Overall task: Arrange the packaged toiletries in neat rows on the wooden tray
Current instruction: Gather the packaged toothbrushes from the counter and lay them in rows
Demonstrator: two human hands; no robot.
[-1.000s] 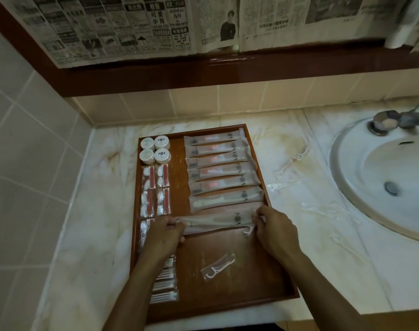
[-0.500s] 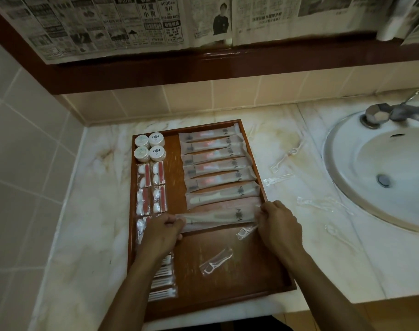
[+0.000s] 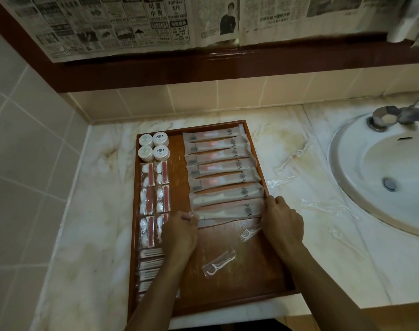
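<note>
A wooden tray lies on the marble counter. Its right side holds a column of several long sachets with toothbrushes. My left hand pinches the left end of the nearest long sachet, and my right hand holds its right end at the tray's rim. On the tray's left are round white jars, red-and-white packets and cotton bud packs. Two wrapped floss picks lie loose on the tray's bare wood.
More wrapped floss picks and clear wrappers lie on the counter right of the tray. A white sink with a metal tap is at far right. Tiled walls stand left and behind.
Both hands moved the nearest long sachet slightly up the tray, closer to the row above. The view shifted a little.
</note>
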